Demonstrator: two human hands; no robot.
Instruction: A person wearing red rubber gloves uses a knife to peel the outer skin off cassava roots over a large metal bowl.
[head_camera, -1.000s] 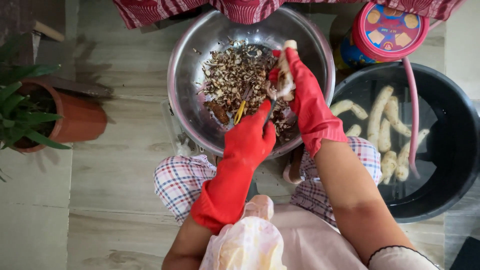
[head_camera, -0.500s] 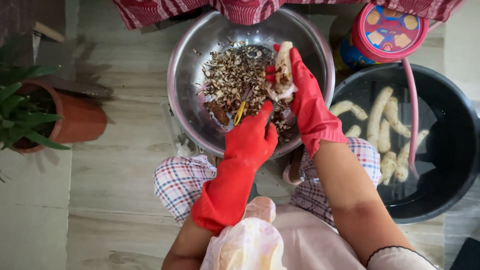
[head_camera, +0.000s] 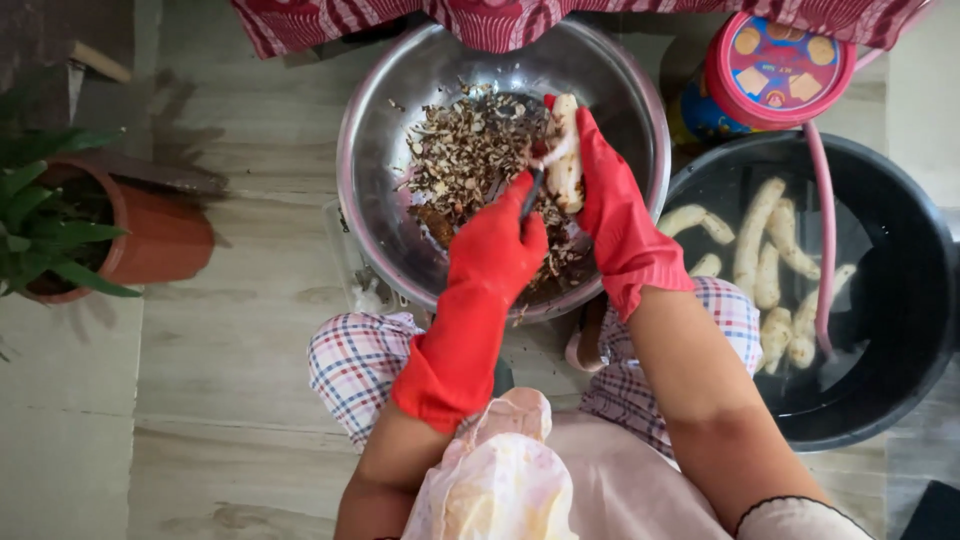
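Note:
Both my hands wear red rubber gloves and work over a large steel bowl (head_camera: 372, 215) that holds a heap of brown peelings (head_camera: 470, 160). My right hand (head_camera: 612, 205) grips a pale, partly peeled root (head_camera: 566, 150) held upright above the peelings. My left hand (head_camera: 497, 248) is closed around a small dark peeling tool (head_camera: 530, 190), whose tip touches the lower part of the root.
A black tub (head_camera: 900, 330) of water at the right holds several pale peeled roots (head_camera: 757, 245) and a pink hose (head_camera: 823, 240). A round tin with a pink lid (head_camera: 778, 65) stands behind it. A potted plant (head_camera: 150, 240) sits at the left on the wooden floor.
My left hand has shifted up and slightly right, bringing the tool against the root. My right hand has turned the root a little.

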